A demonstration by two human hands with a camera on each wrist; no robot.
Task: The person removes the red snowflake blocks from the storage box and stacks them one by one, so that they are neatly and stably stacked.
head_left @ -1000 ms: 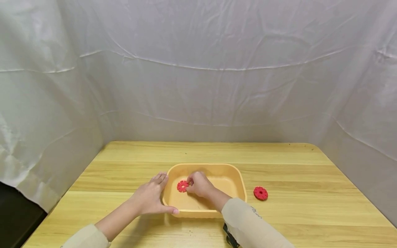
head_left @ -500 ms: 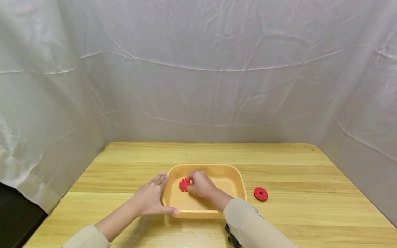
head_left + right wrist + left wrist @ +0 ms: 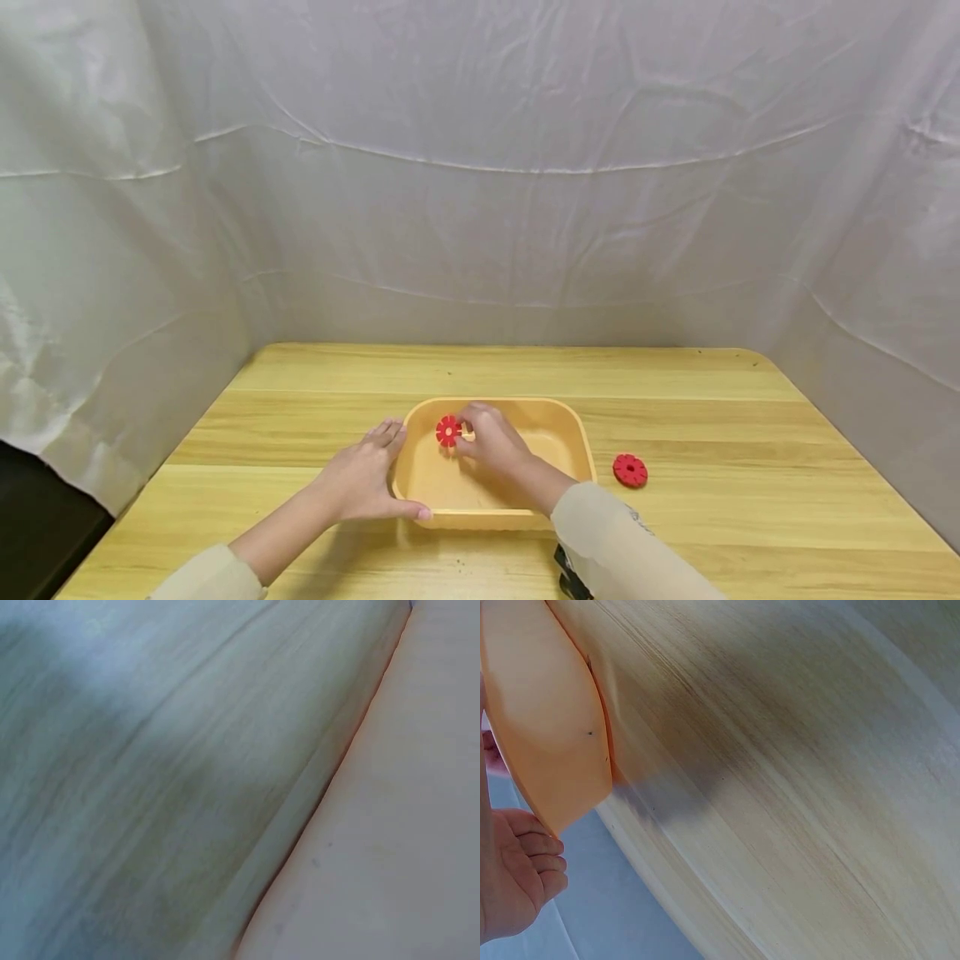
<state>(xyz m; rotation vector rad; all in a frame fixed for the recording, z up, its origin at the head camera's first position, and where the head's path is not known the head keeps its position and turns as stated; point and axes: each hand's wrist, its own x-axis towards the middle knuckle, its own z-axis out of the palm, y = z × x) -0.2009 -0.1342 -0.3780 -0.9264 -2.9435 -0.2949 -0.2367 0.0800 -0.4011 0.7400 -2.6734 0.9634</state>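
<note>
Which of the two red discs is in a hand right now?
The red disc over the tub, pinched by the right hand above the orange tub. The other red disc lies untouched on the table, right of the tub.

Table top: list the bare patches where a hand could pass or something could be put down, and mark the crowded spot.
Free: the table strip between the tub's far rim and the backdrop; the stretch right of the loose red disc. Crowded: the tub, where the left hand rests on its left wall and the right hand pinches a red disc inside.
</note>
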